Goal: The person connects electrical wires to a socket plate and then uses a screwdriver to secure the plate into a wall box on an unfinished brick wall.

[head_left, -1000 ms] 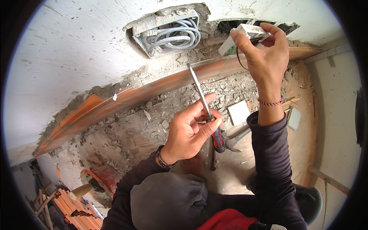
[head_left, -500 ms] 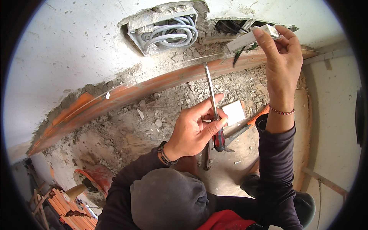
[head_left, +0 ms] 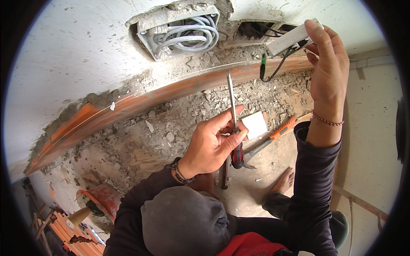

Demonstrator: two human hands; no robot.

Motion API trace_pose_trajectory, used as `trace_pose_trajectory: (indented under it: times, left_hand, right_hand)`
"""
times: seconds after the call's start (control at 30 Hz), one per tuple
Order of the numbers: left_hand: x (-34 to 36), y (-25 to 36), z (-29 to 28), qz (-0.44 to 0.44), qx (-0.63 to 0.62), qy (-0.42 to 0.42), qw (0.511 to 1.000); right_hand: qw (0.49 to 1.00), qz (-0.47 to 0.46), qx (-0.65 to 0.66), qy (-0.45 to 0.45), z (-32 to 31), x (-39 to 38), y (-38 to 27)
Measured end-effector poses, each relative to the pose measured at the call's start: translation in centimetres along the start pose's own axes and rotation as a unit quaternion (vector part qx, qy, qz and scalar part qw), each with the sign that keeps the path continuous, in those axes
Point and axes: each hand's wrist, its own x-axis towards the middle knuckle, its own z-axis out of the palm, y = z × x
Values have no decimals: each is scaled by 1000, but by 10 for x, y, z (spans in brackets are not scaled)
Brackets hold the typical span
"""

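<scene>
Fingers (head_left: 228,128) of the left hand (head_left: 211,147) curl shut around a screwdriver (head_left: 233,115) — red-and-black handle low in the palm, metal shaft pointing up toward the rough wall (head_left: 64,64). Right hand (head_left: 329,72) is raised, its fingers (head_left: 322,40) pinching a white socket plate (head_left: 292,39) held just in front of a dark wall opening (head_left: 256,30); black wires (head_left: 277,68) hang from the plate. Left of the opening sits a junction box (head_left: 179,32) packed with grey conduit. Below, on the rubble-strewn floor (head_left: 171,128), lie orange-handled pliers (head_left: 273,138) and a white square plate (head_left: 255,124).
</scene>
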Motion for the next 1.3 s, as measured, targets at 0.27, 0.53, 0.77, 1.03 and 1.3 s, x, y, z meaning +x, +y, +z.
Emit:
trace_pose_trajectory:
  times: [0.27, 0.53, 0.77, 1.03, 1.3]
  left_hand:
    - [3, -1, 3, -12, -7, 3, 1000]
    - [9, -6, 9, -12, -18, -5, 1000]
    - [10, -12, 8, 14, 7, -3, 1000]
    - [3, -40, 5, -27, 73, 13, 997]
    - [1, -64, 10, -63, 32, 47, 996]
  right_hand:
    - [995, -18, -95, -37, -9, 0, -17]
    - [958, -147, -247, 3, 17, -20, -68]
    - [973, -34, -196, -114, -8, -9, -86]
    - [959, -33, -198, -201, -39, 4, -39]
    - [919, 41, -277, -277, -52, -13, -37]
